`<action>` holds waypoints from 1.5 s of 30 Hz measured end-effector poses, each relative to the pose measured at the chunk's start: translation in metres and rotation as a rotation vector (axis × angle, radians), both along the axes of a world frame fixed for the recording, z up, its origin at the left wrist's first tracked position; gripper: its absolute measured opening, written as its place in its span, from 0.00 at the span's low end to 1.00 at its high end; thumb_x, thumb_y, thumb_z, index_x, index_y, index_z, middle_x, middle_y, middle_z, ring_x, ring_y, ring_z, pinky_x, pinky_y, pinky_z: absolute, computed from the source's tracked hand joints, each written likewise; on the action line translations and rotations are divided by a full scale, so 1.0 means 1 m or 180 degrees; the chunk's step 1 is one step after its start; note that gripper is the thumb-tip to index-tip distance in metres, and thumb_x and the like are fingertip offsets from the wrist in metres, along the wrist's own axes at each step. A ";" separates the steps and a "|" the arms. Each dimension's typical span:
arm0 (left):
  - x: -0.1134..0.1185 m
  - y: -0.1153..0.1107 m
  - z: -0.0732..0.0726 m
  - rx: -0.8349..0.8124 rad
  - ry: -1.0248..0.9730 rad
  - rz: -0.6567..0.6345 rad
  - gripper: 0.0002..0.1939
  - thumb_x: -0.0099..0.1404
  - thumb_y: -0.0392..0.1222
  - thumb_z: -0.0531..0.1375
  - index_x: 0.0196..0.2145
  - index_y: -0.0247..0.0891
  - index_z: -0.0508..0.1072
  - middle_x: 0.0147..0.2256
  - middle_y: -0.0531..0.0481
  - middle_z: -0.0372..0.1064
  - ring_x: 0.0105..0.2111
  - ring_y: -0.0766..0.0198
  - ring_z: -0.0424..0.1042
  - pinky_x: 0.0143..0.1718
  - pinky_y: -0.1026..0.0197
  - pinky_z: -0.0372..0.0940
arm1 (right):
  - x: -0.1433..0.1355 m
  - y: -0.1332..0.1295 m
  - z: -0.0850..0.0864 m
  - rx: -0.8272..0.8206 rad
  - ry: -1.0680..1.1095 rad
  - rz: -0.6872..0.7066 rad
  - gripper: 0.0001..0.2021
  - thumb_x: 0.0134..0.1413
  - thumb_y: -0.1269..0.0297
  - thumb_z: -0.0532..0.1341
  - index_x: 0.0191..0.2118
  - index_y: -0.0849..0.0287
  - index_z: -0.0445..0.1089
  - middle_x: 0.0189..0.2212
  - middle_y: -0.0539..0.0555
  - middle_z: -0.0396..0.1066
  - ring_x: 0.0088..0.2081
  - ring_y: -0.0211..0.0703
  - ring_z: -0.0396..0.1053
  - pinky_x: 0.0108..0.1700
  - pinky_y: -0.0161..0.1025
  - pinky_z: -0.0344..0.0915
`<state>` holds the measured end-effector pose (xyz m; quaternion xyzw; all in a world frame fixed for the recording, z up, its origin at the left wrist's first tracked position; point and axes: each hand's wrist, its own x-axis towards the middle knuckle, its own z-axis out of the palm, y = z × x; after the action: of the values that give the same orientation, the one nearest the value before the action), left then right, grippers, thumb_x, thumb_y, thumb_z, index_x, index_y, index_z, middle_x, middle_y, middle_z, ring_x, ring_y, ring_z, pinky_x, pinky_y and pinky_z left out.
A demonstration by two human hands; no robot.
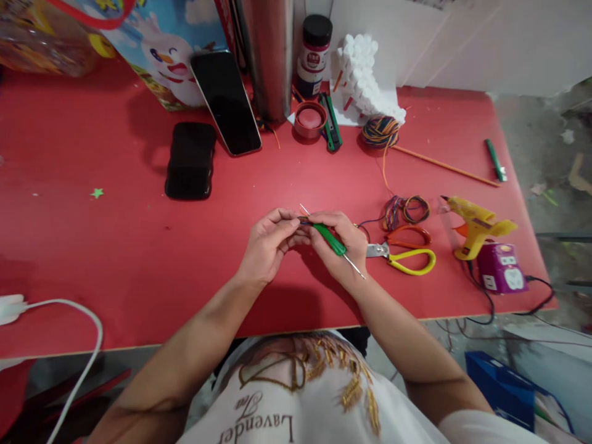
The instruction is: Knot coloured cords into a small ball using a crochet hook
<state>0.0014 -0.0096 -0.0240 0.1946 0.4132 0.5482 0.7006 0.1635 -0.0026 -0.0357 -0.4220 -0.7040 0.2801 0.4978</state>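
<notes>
My right hand point(343, 229) grips a crochet hook point(330, 239) by its green handle, with thin metal shafts at both ends. The far tip points up and away, beside my left fingertips. My left hand point(271, 242) pinches a small piece of dark multicoloured yarn work point(303, 219), mostly hidden by the fingers of both hands. From my right hand a strand runs to a loose coil of multicoloured yarn point(394, 213). A yarn ball point(380, 132) lies farther back, joined by an orange strand. Scissors point(409, 250) with orange and yellow handles rest just right of my right hand.
A yellow glue gun point(478, 225) and a purple box point(502, 268) with cords stand at the right edge of the red table point(115, 259). Toward the back are a phone point(226, 102), a black case point(190, 160), a metal cylinder point(268, 55) and a green cutter point(332, 126).
</notes>
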 end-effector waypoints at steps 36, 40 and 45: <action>0.001 -0.001 0.002 0.0342 0.0161 0.0020 0.18 0.60 0.44 0.76 0.44 0.39 0.77 0.38 0.50 0.80 0.37 0.62 0.83 0.40 0.61 0.80 | 0.006 0.004 0.004 -0.0428 0.0501 0.0199 0.11 0.65 0.69 0.66 0.50 0.49 0.80 0.48 0.53 0.84 0.51 0.46 0.82 0.58 0.48 0.78; 0.000 0.001 0.003 0.0198 -0.0041 0.0065 0.19 0.57 0.48 0.78 0.39 0.38 0.77 0.37 0.52 0.79 0.30 0.67 0.79 0.33 0.64 0.77 | 0.007 0.005 0.006 0.0232 0.0042 0.0337 0.16 0.65 0.73 0.64 0.53 0.49 0.79 0.49 0.57 0.83 0.53 0.49 0.81 0.58 0.52 0.78; 0.000 0.000 0.002 0.0053 0.0050 0.0028 0.18 0.54 0.41 0.79 0.37 0.38 0.78 0.35 0.53 0.78 0.33 0.68 0.78 0.38 0.64 0.77 | 0.008 0.006 0.006 0.0539 -0.0313 0.0378 0.17 0.65 0.72 0.63 0.55 0.48 0.78 0.50 0.59 0.82 0.52 0.51 0.80 0.56 0.54 0.79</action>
<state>0.0017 -0.0091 -0.0216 0.2028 0.4149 0.5532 0.6933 0.1712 0.0029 -0.0297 -0.3493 -0.7725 0.2275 0.4790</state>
